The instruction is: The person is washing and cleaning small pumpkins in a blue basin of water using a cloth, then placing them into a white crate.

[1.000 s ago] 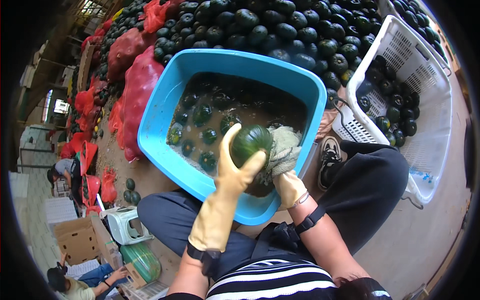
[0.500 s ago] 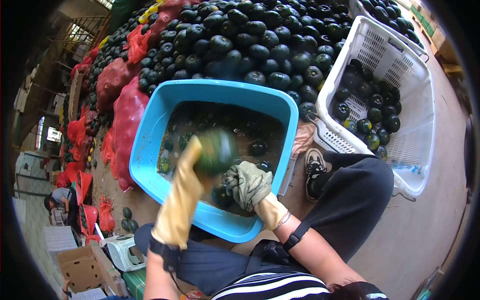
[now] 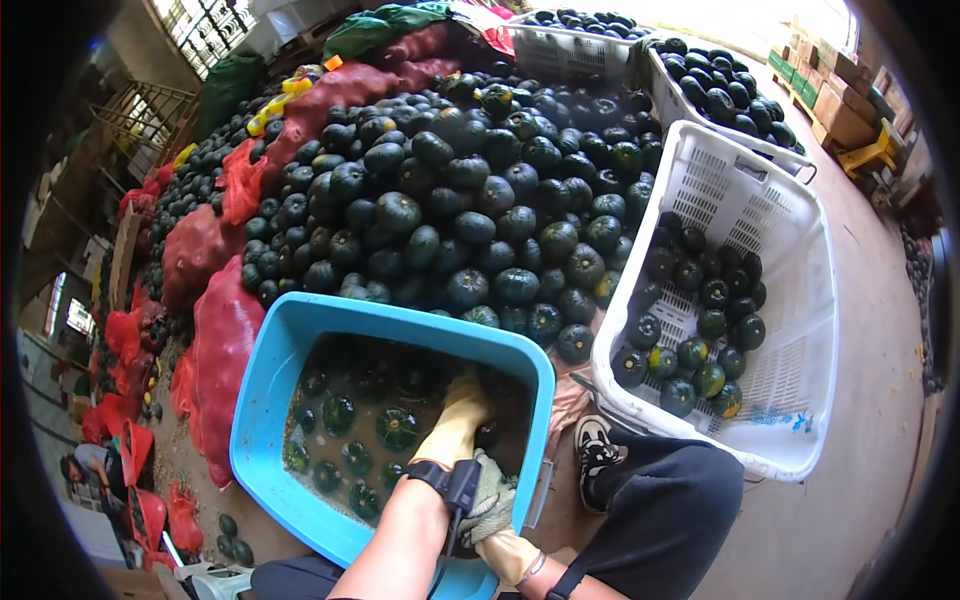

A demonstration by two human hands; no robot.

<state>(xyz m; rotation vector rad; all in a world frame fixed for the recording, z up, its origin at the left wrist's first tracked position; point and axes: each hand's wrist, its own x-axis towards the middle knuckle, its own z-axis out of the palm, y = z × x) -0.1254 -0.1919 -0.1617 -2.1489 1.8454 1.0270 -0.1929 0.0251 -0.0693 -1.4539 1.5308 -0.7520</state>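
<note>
My left hand (image 3: 458, 410), in a yellow rubber glove, reaches into a blue plastic tub (image 3: 262, 420) of murky brown water. Its fingers are under the surface, so what they hold is hidden. Several dark green round squashes (image 3: 397, 428) float around it. At the lower right of the tub my right hand (image 3: 503, 550), also gloved, has a bunched grey-green cloth (image 3: 488, 500) in its grip, partly behind my left forearm.
Piled squashes (image 3: 420, 210) and red mesh sacks (image 3: 215, 370) lie beyond the tub. A white crate (image 3: 800, 380) holding squashes stands at the right, with filled crates behind it. Cardboard boxes (image 3: 840, 105) are far right. Another person (image 3: 92, 470) bends at the far left.
My left hand has gone down into the water; the squash it held above the tub is out of sight. The view has tilted up, showing more of the pile.
</note>
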